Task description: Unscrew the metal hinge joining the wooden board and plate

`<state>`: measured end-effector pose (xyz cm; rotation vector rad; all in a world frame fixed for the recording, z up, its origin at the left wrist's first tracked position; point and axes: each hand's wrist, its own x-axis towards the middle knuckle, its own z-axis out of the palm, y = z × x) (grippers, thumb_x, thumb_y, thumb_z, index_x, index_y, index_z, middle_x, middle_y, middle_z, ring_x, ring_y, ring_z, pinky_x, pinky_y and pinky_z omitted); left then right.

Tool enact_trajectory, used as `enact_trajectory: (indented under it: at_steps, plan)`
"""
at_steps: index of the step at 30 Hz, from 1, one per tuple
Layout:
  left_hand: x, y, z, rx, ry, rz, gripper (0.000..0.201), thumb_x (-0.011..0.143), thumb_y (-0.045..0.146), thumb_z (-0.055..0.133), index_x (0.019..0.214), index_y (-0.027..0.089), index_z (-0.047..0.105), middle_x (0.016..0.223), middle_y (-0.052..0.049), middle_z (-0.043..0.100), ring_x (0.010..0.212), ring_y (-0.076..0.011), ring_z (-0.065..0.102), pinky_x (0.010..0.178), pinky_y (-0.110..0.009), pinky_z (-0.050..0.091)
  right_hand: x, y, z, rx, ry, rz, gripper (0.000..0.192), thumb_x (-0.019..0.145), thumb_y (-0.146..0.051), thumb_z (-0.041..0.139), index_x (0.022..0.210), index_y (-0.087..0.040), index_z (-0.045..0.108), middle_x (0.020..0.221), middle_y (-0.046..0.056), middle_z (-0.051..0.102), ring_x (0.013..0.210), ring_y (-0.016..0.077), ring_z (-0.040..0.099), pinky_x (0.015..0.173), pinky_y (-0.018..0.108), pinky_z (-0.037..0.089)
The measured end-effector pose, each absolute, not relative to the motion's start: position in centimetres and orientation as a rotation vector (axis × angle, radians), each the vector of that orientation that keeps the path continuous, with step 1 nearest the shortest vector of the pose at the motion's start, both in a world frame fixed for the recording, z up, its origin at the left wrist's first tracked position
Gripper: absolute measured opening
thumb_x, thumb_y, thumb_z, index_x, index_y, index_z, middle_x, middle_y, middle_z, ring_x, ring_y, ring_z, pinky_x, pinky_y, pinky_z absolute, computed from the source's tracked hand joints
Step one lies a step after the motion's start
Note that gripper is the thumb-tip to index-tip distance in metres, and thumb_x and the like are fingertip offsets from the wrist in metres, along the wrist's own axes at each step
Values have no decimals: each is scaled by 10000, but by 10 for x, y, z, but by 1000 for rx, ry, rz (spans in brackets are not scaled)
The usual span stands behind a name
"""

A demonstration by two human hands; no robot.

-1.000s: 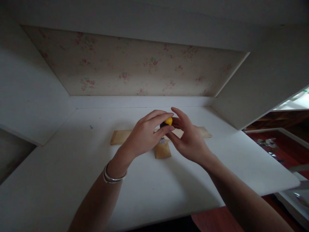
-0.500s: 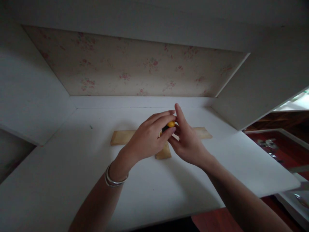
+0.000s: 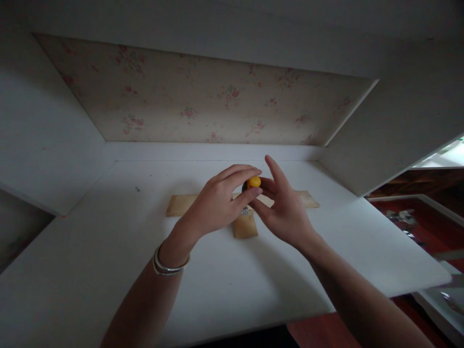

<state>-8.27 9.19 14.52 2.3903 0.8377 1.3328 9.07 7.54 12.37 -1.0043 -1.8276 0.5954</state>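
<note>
My left hand (image 3: 219, 203) grips the yellow-and-black handle of a screwdriver (image 3: 254, 181), thumb on the near side and fingers over the far side. The handle's rounded yellow end faces up. My right hand (image 3: 284, 208) closes round the screwdriver from the right, with one finger raised; its fingertips are partly hidden. Below lie light wooden pieces: a long strip (image 3: 180, 205) running left to right under both hands, and a short block (image 3: 245, 226) at its near side. A small shiny metal piece (image 3: 245, 211) shows at the block's far end. The screwdriver's tip is hidden.
The white tabletop (image 3: 203, 290) is enclosed by white side panels and a back panel with floral paper (image 3: 224, 106). A small dark scrap (image 3: 137, 189) lies at the left. Beyond the table's right edge are a red surface and shiny items (image 3: 400, 215).
My left hand has shifted slightly left, and its grip on the handle has turned. More of the yellow end and the metal piece now show. My right hand has barely moved.
</note>
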Motion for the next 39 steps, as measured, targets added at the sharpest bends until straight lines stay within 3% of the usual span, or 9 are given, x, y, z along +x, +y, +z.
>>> enact_trajectory:
  at_steps: [4,10,16,23,26,30,33,36,39]
  plan:
    - [-86,92,147,2395,750,1242,293,920,159,539,1198,220,607,1216,-48,641,1136,-157,588,1007,-324,471,91,73,125,-962,-1882,626,879,860,-229,604,1547,-297,60,1261,94,609,1163,225,588,1010,474,474]
    - [-77,89,144,2340,939,1414,308,787,309,744,1054,191,645,1041,-49,649,1002,-178,611,931,-342,507,89,75,118,-1017,-1826,394,825,759,-158,658,1473,-290,267,1167,81,622,1025,223,635,905,444,532]
    - [-79,91,144,2414,695,1239,354,974,201,444,1310,234,550,1353,-76,560,1253,-176,518,1068,-362,436,92,67,127,-1068,-1901,513,798,862,-189,569,1528,-280,138,1287,107,609,1184,239,584,992,471,481]
    - [-73,91,141,2356,861,1443,302,820,325,713,1100,220,668,1038,-51,646,994,-176,613,930,-337,510,86,70,123,-1083,-1825,298,812,760,-174,633,1480,-249,265,1202,120,620,1001,239,656,849,437,556]
    - [-73,90,141,2370,784,1367,319,911,308,593,1214,210,613,1226,-85,609,1154,-188,566,1018,-358,469,89,69,123,-1085,-1829,426,786,822,-188,598,1501,-279,211,1164,92,663,1034,238,663,866,438,555]
    - [-76,91,142,2392,676,1246,376,987,223,419,1350,228,517,1361,-79,559,1267,-177,504,1087,-383,417,93,66,128,-1108,-1903,521,857,875,-239,574,1548,-279,45,1314,127,596,1199,269,584,982,506,490]
    - [-75,92,140,2376,718,1344,289,936,252,548,1214,226,625,1168,-62,659,1104,-178,592,1000,-368,477,92,68,129,-1039,-1924,428,898,824,-232,635,1541,-258,95,1371,149,531,1219,268,559,1022,500,462]
    - [-73,93,138,2352,848,1473,308,808,339,725,1089,218,686,992,-49,674,971,-184,606,913,-357,510,90,72,127,-987,-1854,411,859,769,-202,682,1495,-256,225,1251,127,586,1079,242,628,935,454,530]
    - [-73,94,139,2346,808,1447,308,871,332,650,1158,221,663,1119,-74,655,1069,-188,588,958,-360,492,91,73,125,-976,-1800,587,797,812,-193,645,1484,-283,225,1136,83,648,1000,217,663,881,426,560]
